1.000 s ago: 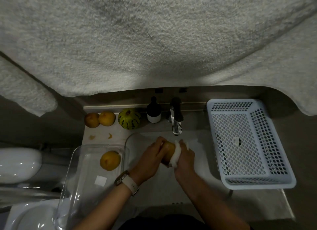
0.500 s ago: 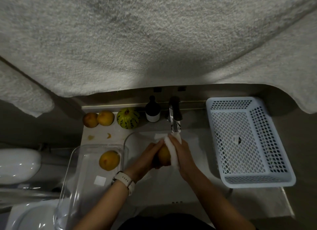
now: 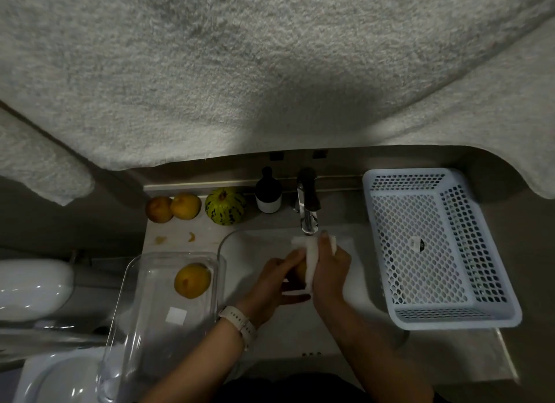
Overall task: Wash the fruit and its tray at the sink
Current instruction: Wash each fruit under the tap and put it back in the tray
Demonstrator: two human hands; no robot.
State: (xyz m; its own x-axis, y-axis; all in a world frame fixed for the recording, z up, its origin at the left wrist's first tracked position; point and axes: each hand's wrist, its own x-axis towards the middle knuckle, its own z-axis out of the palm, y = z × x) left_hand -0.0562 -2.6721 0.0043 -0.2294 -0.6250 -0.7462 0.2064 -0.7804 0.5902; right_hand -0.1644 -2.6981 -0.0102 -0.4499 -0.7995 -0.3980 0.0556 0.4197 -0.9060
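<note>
Cloth (image 3: pixel 312 260) now higher — fruit (image 3: pixel 299 270) hidden.

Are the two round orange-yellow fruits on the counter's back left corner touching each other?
Touching. The head view shows the darker orange fruit and the yellower fruit pressed side by side on the pale counter, no gap showing between them.

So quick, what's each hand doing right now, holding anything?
Left hand: fingers curled round the yellow fruit over the sink.
Right hand: gripping the white cloth, pressed against that fruit.
</note>
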